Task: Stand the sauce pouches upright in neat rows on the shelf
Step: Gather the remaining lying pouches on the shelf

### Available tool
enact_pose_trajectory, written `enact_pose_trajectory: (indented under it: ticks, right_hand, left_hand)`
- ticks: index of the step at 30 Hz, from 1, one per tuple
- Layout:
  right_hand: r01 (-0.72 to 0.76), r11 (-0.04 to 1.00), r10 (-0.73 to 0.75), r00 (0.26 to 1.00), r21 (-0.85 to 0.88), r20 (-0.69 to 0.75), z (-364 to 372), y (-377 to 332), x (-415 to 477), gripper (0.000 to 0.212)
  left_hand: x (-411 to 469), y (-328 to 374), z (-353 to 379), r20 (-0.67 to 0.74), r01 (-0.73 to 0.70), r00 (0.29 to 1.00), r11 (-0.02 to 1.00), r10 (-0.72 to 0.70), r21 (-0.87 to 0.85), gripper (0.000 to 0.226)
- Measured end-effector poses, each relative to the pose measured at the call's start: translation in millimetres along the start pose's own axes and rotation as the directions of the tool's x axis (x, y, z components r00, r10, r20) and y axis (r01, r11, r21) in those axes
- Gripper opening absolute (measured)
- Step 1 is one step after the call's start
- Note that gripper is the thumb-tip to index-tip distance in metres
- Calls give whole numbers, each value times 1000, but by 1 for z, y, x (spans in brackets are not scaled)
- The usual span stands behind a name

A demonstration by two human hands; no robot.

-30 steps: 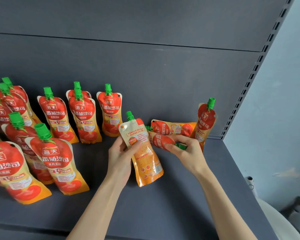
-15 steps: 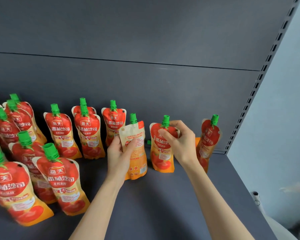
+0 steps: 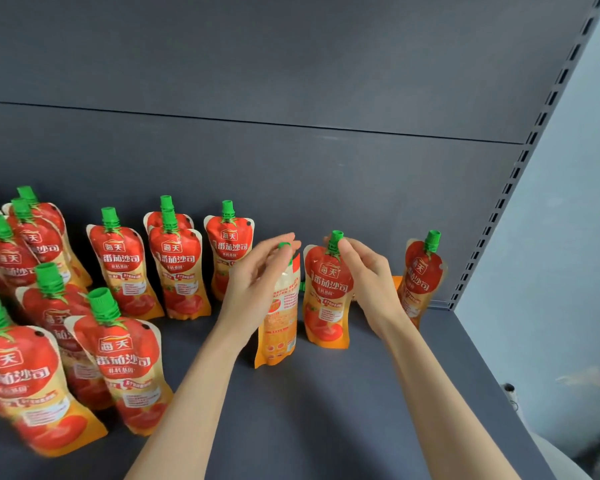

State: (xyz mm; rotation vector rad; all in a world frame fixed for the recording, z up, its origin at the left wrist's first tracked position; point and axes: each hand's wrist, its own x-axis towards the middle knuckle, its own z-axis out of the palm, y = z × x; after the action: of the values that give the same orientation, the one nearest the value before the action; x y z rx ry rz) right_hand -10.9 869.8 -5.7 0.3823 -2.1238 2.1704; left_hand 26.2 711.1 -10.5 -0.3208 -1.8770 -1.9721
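since half a second ago both hands have slid up to the green caps. left hand (image 3: 257, 282) pinches the cap of the back-facing pouch (image 3: 280, 323), which stands upright on the shelf (image 3: 343, 410) with fingers partly spread. right hand (image 3: 368, 275) holds the cap of the front-facing pouch (image 3: 326, 299) between fingertips; this pouch stands just right of the back-facing pouch, nearly touching it. further right of the back-facing pouch, a leaning pouch (image 3: 421, 275) rests near the slotted upright (image 3: 520, 168). left of it, rows of standing pouches (image 3: 125, 265) fill the shelf.
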Motion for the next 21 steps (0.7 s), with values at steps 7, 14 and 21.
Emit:
enact_pose_trajectory:
  ticks: [7,14,21]
  right_hand:
    - [64,997,-64,998,-34,7,-6,-8,3,21]
    - [132,991,-130,990,23,-59,-6,-6,2,8]
    - [106,994,-105,989,3,-103,-8,8,-1,32]
  left_hand:
    - [6,8,-5,41,25,999,999,-26,32,24]
    - [5,3,0,-156,0,988,1000,0,1,13]
    - [-8,-20,5,-182,20,983,1000,-21,-4,41]
